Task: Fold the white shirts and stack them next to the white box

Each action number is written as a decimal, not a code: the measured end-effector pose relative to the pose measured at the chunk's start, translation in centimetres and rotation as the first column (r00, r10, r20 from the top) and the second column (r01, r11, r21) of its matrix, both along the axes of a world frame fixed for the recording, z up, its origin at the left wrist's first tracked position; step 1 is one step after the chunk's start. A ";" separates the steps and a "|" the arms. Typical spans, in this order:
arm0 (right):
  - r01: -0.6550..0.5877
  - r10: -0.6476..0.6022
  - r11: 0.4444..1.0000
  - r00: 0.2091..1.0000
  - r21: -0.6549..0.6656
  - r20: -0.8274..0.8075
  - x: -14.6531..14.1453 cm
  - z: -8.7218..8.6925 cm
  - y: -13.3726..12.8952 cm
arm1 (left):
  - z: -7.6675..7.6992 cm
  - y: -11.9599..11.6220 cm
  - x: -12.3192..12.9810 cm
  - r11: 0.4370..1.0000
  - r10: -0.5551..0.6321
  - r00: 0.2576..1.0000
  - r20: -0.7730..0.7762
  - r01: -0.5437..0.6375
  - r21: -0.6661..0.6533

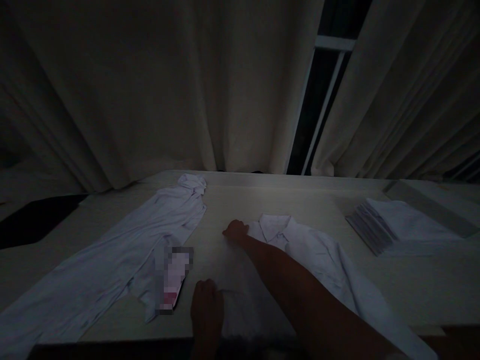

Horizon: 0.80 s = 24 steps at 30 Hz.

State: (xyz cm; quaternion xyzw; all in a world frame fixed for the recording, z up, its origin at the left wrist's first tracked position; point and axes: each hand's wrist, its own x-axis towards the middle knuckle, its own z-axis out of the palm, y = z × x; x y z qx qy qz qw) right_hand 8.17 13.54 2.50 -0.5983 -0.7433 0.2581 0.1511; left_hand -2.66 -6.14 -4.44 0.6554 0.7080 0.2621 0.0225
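Observation:
A white collared shirt (318, 250) lies spread on the pale table, its collar pointing toward the far side. My right hand (236, 231) reaches across it, fingers closed on fabric at the shoulder left of the collar. The forearm hides part of the shirt front. Near the table's front edge, my left hand (207, 305) is curled closed at the shirt's left edge, with cloth running from it toward the right. A blurred-out phone-like object (174, 280) rests to the left of my left hand, against a long heap of white clothing (123, 245).
A neat stack of folded white garments (405, 220) sits at the right, beside a clear flat sheet or box (442, 205). Beige curtains (243, 90) hang behind the table (300, 195), with a dark window gap. A black item (37, 220) lies at far left.

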 end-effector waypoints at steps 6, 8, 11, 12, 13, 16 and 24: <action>-0.010 0.009 0.990 1.000 0.142 0.011 2.1 1.0 -2.7 | 1.5 -0.2 0.1 0.997 0.027 1.000 0.013 -0.028 0.073; -0.029 0.045 0.958 0.998 0.284 -0.051 5.7 1.1 -5.2 | 2.1 -0.2 0.7 0.990 -0.039 0.995 0.092 0.026 0.138; 0.127 -0.088 0.921 0.989 0.367 -0.122 13.8 -0.1 -10.1 | 2.6 0.5 2.3 0.975 -0.215 0.970 0.116 0.205 0.089; 0.188 -0.151 0.914 0.980 0.359 -0.128 16.8 -0.8 -11.8 | 2.5 1.0 2.8 0.963 -0.269 0.960 0.083 0.266 0.039; 0.254 -0.221 0.903 0.966 0.346 -0.134 19.6 -1.5 -13.5 | 2.4 1.4 3.3 0.948 -0.316 0.948 0.032 0.316 -0.018; 0.345 -0.323 0.910 0.938 0.231 -0.129 26.5 -3.6 -17.4 | 1.6 2.3 4.2 0.915 -0.388 0.912 -0.136 0.364 -0.172; 0.255 -0.262 0.940 0.965 0.228 0.002 31.1 -4.7 -15.8 | -0.2 4.7 6.0 0.917 -0.375 0.878 -0.298 0.305 -0.257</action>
